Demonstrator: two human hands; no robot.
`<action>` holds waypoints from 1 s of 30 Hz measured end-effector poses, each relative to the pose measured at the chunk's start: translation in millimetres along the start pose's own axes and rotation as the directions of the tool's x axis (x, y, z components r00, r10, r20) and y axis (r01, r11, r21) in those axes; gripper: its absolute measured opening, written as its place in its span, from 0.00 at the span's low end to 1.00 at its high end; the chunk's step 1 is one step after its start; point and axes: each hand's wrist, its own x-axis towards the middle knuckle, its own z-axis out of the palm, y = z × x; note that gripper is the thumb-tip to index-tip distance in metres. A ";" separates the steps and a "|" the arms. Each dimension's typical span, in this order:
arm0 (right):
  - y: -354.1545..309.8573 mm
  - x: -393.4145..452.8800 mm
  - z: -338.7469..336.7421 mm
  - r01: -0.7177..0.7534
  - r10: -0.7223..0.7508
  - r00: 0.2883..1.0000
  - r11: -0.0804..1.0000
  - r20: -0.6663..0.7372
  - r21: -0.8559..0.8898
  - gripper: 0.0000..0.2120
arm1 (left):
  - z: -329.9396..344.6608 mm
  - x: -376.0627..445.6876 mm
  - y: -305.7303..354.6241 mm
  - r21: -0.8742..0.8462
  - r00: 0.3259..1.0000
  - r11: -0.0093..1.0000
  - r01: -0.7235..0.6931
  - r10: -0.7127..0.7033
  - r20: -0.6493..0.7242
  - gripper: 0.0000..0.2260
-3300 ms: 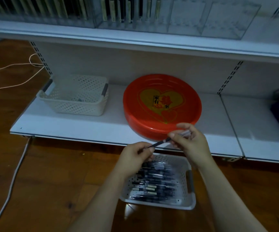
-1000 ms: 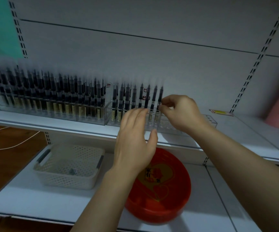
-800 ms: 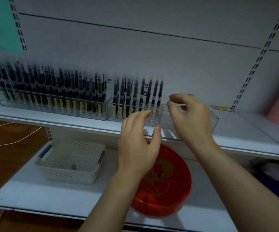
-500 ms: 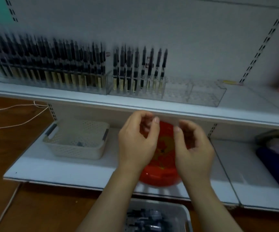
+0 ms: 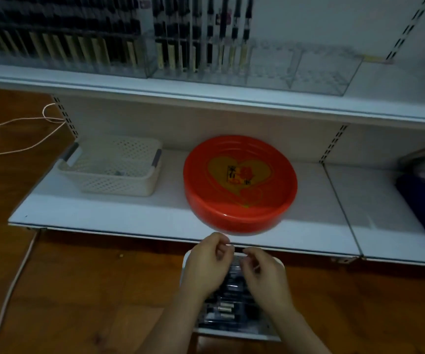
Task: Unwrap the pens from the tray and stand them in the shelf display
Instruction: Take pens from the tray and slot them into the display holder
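Observation:
A white tray [image 5: 235, 335] sits on the wooden floor below the shelves and holds several wrapped dark pens [image 5: 228, 308]. My left hand [image 5: 207, 264] and my right hand [image 5: 265, 275] hover close together over the tray's far end. Their fingers are loosely curled, and I see nothing between them. On the upper shelf stands the clear display holder [image 5: 298, 70]; several dark pens [image 5: 221, 34] stand upright in its left part, and its right compartments show no pens.
A red round basin [image 5: 239, 185] and a white perforated basket [image 5: 114, 167] stand on the lower shelf [image 5: 104, 213]. A dark blue object [image 5: 423, 200] lies at the right edge. A pale cable [image 5: 15, 277] runs across the floor on the left.
A pen was unwrapped, then stood in the display by my right hand. Both hands have since dropped from the upper shelf to just above the tray, and the view has tilted down.

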 end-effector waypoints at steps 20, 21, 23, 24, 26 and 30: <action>38.3 -11.7 32.3 0.081 0.221 0.885 0.794 0.409 -0.603 0.15 | 35.5 -29.3 -58.7 0.216 0.883 0.957 0.194 -0.266 0.386 0.25; 39.4 -11.2 32.0 0.088 0.207 0.885 0.805 0.417 -0.586 0.13 | 35.0 -28.8 -59.4 0.210 0.881 0.956 0.203 -0.272 0.388 0.25; 42.7 -9.1 29.4 0.061 0.178 0.887 0.869 0.426 -0.490 0.10 | 34.6 -27.9 -61.0 0.207 0.883 0.956 0.206 -0.273 0.383 0.23; 44.5 -6.8 26.7 0.027 0.171 0.886 0.909 0.432 -0.416 0.10 | 34.0 -26.7 -61.6 0.215 0.893 0.956 0.200 -0.268 0.362 0.22; 45.1 -0.1 17.6 -0.081 0.177 0.888 0.969 0.425 -0.235 0.10 | 31.8 -23.5 -62.3 0.202 0.916 0.958 0.204 -0.260 0.305 0.20; 31.1 12.3 -6.1 -0.300 0.244 0.927 0.938 0.285 0.172 0.07 | 30.3 -16.9 -60.0 0.140 0.954 0.975 0.172 -0.200 0.222 0.19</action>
